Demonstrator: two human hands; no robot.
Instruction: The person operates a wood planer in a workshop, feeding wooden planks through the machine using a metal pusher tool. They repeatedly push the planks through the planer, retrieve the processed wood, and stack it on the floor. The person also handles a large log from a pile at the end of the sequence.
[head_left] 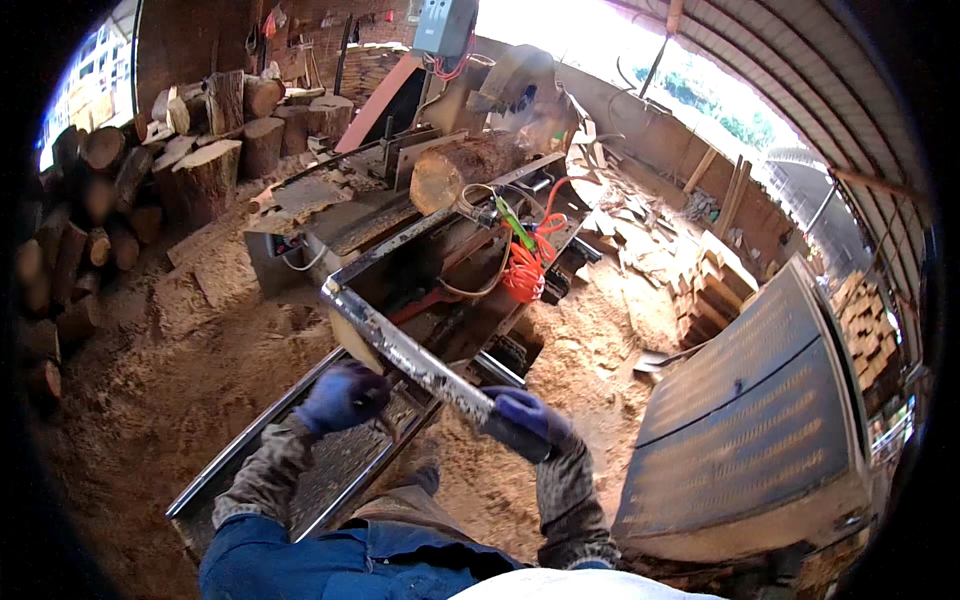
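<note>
My right hand (528, 412), in a blue-purple glove, is wrapped over the dark near end of a long, worn metal bar (420, 362). The bar slants from the machine's front corner down toward me. My left hand (345, 397), gloved alike, is closed above the steel-edged rail bed (275, 447), left of the bar. What its fingers hold, if anything, I cannot make out. Beyond the bar, a thick log (440, 180) lies on the machine carriage (345, 235), cut end facing me. A red coiled hose (525, 272) and a green-handled tool (515, 222) hang beside it.
Stacked logs (205, 170) line the left side. A large dark panel (740, 400) leans at the right, near piled cut timber (715, 285). Sawdust (170, 370) covers the floor; a grey control box (445, 27) stands at the back.
</note>
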